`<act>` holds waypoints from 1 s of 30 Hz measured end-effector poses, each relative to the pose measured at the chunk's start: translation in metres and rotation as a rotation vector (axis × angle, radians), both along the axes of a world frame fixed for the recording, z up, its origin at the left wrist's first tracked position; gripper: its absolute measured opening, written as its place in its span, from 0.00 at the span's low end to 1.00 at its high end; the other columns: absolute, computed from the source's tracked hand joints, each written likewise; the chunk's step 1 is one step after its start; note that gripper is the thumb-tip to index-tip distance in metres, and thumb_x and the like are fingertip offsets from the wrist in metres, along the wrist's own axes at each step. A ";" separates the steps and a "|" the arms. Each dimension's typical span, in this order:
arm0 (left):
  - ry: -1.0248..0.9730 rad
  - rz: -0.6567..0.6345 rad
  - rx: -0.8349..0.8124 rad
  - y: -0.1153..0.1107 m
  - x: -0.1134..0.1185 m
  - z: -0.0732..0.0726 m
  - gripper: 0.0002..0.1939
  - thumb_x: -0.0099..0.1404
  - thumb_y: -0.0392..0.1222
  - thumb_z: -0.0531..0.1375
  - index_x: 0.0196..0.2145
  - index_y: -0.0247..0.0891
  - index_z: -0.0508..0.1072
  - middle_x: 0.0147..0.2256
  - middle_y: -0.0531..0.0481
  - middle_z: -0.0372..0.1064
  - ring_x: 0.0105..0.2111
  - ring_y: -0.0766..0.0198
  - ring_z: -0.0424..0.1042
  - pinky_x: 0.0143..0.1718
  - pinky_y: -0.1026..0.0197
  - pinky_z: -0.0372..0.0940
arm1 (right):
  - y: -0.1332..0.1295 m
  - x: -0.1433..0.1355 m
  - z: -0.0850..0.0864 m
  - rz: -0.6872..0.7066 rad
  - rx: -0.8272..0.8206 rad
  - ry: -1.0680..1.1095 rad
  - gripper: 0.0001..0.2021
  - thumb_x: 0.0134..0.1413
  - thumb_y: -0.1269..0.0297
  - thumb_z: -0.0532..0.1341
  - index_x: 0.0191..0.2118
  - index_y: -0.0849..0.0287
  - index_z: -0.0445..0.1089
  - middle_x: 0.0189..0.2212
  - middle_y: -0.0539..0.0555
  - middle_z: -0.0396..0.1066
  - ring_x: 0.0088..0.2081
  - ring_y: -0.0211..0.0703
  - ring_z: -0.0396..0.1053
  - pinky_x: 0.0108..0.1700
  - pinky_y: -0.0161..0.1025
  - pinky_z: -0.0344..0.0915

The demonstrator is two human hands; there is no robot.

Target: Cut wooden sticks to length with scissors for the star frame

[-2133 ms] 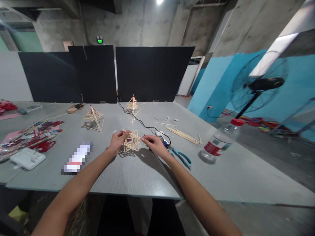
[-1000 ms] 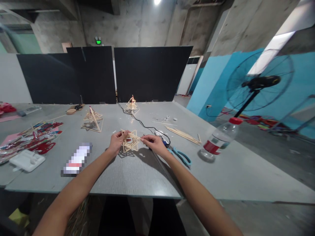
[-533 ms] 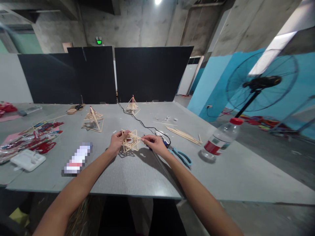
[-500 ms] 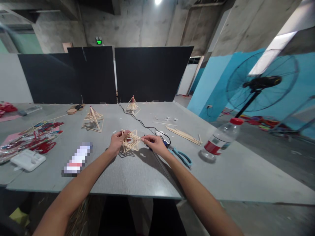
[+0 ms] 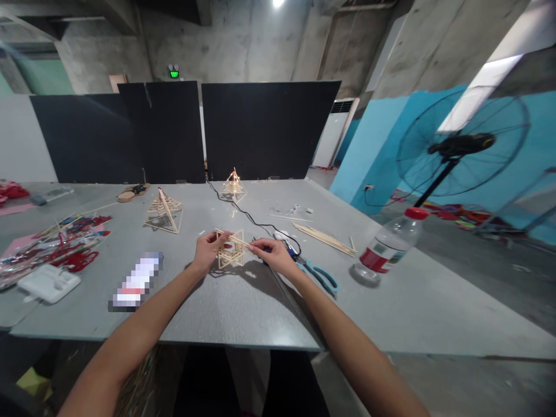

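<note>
Between my hands, just above the table, is a star-shaped frame of thin wooden sticks point(image 5: 231, 259), its shadow falling below it. My left hand point(image 5: 208, 250) is closed on the frame's upper left corner, thumb along the top. With pinched fingertips, my right hand point(image 5: 274, 255) grips the right end of a stick lying across the top of the frame. Whether that stick is fixed to the frame, I cannot tell. Partly hidden behind my right hand lie a blue-handled tool and black cable. Light-blue-handled pliers point(image 5: 320, 277) rest close to my right wrist.
Two stick pyramids stand farther back: one at left point(image 5: 164, 214), one with small glowing lights point(image 5: 233, 184). Loose sticks point(image 5: 325, 238) and a red-capped bottle point(image 5: 388, 246) are at right. A blurred phone point(image 5: 138, 281), white case point(image 5: 50, 282) and packaged red items point(image 5: 78, 252) lie left.
Small lights on the far pyramid have come on. The frame has turned slightly in my hands, which keep their hold in nearly the same place.
</note>
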State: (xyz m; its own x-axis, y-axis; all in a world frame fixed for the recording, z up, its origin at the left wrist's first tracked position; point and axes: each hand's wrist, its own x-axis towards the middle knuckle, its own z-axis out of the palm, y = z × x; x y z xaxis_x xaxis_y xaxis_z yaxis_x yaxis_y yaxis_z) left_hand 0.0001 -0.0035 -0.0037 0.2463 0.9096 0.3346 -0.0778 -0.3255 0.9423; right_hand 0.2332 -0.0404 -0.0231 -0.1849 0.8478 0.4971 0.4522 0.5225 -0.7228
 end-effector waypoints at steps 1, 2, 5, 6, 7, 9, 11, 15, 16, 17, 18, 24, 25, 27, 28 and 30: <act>0.018 0.003 0.060 -0.004 -0.001 0.003 0.17 0.74 0.51 0.63 0.49 0.33 0.75 0.46 0.46 0.75 0.42 0.59 0.77 0.44 0.52 0.76 | 0.000 0.000 0.001 -0.011 0.035 -0.006 0.18 0.68 0.49 0.63 0.46 0.61 0.74 0.37 0.51 0.76 0.34 0.39 0.74 0.39 0.41 0.74; 0.038 0.003 0.128 -0.009 -0.003 0.007 0.16 0.73 0.51 0.64 0.47 0.34 0.76 0.45 0.45 0.76 0.44 0.58 0.78 0.47 0.51 0.75 | -0.001 -0.001 0.002 -0.021 0.076 -0.011 0.18 0.67 0.49 0.63 0.47 0.60 0.75 0.39 0.52 0.76 0.37 0.41 0.75 0.42 0.43 0.75; 0.119 -0.055 0.348 -0.027 -0.009 0.019 0.11 0.65 0.50 0.71 0.38 0.40 0.82 0.45 0.44 0.80 0.53 0.51 0.77 0.61 0.46 0.69 | -0.002 0.000 0.005 -0.044 0.225 -0.027 0.15 0.65 0.51 0.65 0.47 0.56 0.78 0.47 0.57 0.78 0.49 0.48 0.75 0.55 0.53 0.71; 0.154 -0.089 0.412 -0.033 -0.011 0.023 0.09 0.62 0.48 0.73 0.37 0.43 0.83 0.44 0.44 0.81 0.55 0.49 0.76 0.63 0.46 0.66 | -0.002 0.001 0.006 -0.048 0.275 -0.032 0.13 0.65 0.52 0.65 0.46 0.54 0.79 0.50 0.59 0.78 0.53 0.50 0.74 0.60 0.55 0.68; 0.186 -0.120 0.469 -0.038 -0.012 0.026 0.09 0.59 0.46 0.75 0.37 0.45 0.84 0.45 0.44 0.82 0.56 0.49 0.76 0.65 0.46 0.65 | -0.001 0.002 0.007 -0.051 0.320 -0.038 0.11 0.65 0.53 0.65 0.46 0.52 0.80 0.53 0.59 0.77 0.57 0.52 0.72 0.63 0.57 0.65; 0.239 -0.158 0.564 -0.044 -0.014 0.028 0.10 0.57 0.44 0.76 0.38 0.46 0.85 0.48 0.43 0.81 0.55 0.48 0.77 0.64 0.44 0.66 | 0.000 0.004 0.008 -0.049 0.390 -0.054 0.10 0.64 0.55 0.65 0.46 0.50 0.81 0.57 0.59 0.76 0.62 0.54 0.68 0.66 0.58 0.62; 0.272 -0.160 0.640 -0.045 -0.015 0.026 0.11 0.58 0.43 0.76 0.39 0.46 0.85 0.53 0.41 0.79 0.55 0.47 0.78 0.62 0.44 0.68 | 0.001 0.007 0.009 -0.042 0.437 -0.076 0.10 0.63 0.58 0.66 0.48 0.48 0.81 0.59 0.58 0.75 0.65 0.55 0.66 0.66 0.60 0.62; 0.318 -0.132 0.750 -0.041 -0.015 0.019 0.10 0.61 0.42 0.74 0.42 0.47 0.85 0.60 0.39 0.73 0.56 0.46 0.77 0.59 0.44 0.71 | 0.002 0.008 0.009 -0.042 0.488 -0.106 0.12 0.63 0.60 0.67 0.50 0.46 0.80 0.58 0.58 0.75 0.64 0.56 0.67 0.65 0.61 0.64; 0.328 -0.128 0.771 -0.041 -0.015 0.017 0.10 0.62 0.42 0.73 0.42 0.48 0.85 0.61 0.39 0.72 0.57 0.46 0.77 0.59 0.44 0.71 | 0.002 0.008 0.009 -0.043 0.497 -0.110 0.12 0.63 0.61 0.67 0.51 0.46 0.80 0.58 0.58 0.75 0.64 0.55 0.67 0.64 0.60 0.65; 0.336 -0.125 0.790 -0.040 -0.016 0.017 0.11 0.62 0.41 0.73 0.43 0.48 0.85 0.62 0.39 0.71 0.57 0.46 0.77 0.59 0.44 0.71 | 0.002 0.008 0.009 -0.044 0.505 -0.113 0.12 0.63 0.61 0.66 0.51 0.46 0.80 0.58 0.58 0.76 0.64 0.55 0.67 0.64 0.60 0.65; 0.343 -0.121 0.805 -0.040 -0.016 0.016 0.11 0.62 0.41 0.73 0.44 0.49 0.85 0.62 0.39 0.71 0.58 0.46 0.76 0.60 0.44 0.71 | 0.002 0.008 0.008 -0.045 0.511 -0.115 0.12 0.63 0.61 0.66 0.51 0.46 0.81 0.58 0.58 0.75 0.64 0.55 0.68 0.64 0.59 0.65; 0.354 -0.116 0.845 -0.042 -0.017 0.019 0.11 0.63 0.40 0.72 0.44 0.49 0.84 0.63 0.41 0.70 0.59 0.47 0.75 0.62 0.43 0.70 | 0.003 0.008 0.007 -0.055 0.515 -0.122 0.13 0.63 0.61 0.66 0.52 0.46 0.80 0.59 0.58 0.75 0.63 0.55 0.68 0.64 0.60 0.65; 0.349 -0.117 0.844 -0.042 -0.016 0.020 0.11 0.62 0.40 0.73 0.44 0.49 0.85 0.63 0.42 0.70 0.60 0.47 0.74 0.62 0.43 0.69 | 0.003 0.008 0.007 -0.056 0.514 -0.120 0.12 0.63 0.61 0.66 0.51 0.46 0.81 0.59 0.58 0.75 0.63 0.55 0.68 0.64 0.60 0.65; 0.333 -0.119 0.834 -0.042 -0.016 0.021 0.11 0.61 0.40 0.73 0.43 0.49 0.85 0.63 0.42 0.70 0.61 0.46 0.73 0.64 0.42 0.67 | 0.003 0.009 0.007 -0.055 0.512 -0.115 0.12 0.63 0.61 0.66 0.51 0.46 0.81 0.58 0.58 0.76 0.62 0.55 0.69 0.63 0.60 0.66; 0.324 -0.121 0.825 -0.042 -0.015 0.021 0.11 0.61 0.40 0.74 0.43 0.49 0.85 0.64 0.42 0.69 0.62 0.46 0.72 0.65 0.42 0.67 | 0.003 0.009 0.007 -0.054 0.510 -0.113 0.12 0.63 0.60 0.66 0.50 0.47 0.81 0.58 0.58 0.76 0.62 0.55 0.69 0.63 0.59 0.66; 0.309 -0.128 0.795 -0.042 -0.015 0.021 0.12 0.60 0.40 0.74 0.43 0.49 0.85 0.64 0.42 0.69 0.63 0.46 0.72 0.66 0.41 0.66 | 0.003 0.009 0.008 -0.050 0.505 -0.109 0.11 0.63 0.60 0.66 0.50 0.47 0.81 0.58 0.59 0.76 0.62 0.55 0.69 0.63 0.59 0.66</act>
